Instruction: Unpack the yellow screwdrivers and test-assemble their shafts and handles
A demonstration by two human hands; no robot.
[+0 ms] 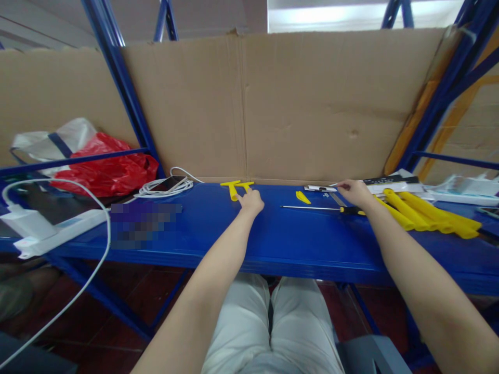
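Two yellow T-shaped plastic pieces lie side by side near the back of the blue bench; the left-hand piece (233, 191) is free. My left hand (252, 201) has its thumb and fingers closed around the stem of the right-hand piece (245, 185). Farther right, my right hand (355, 193) has its fingertips pinched together low over the bench; whatever is between them is too small to make out. Just below that hand lies a screwdriver (312, 208) with a black and yellow handle. A thin metal strip (337, 199) and a small yellow piece (302, 197) lie nearby.
Several yellow tubes (424, 210) lie to the right, before a black-and-white package (392, 183). A white-and-black small item (318, 189) lies at the back. At left are a phone (170, 184) on a coiled white cable, a power strip (74, 228) and a red bag (111, 163). Cardboard (312, 104) walls the back.
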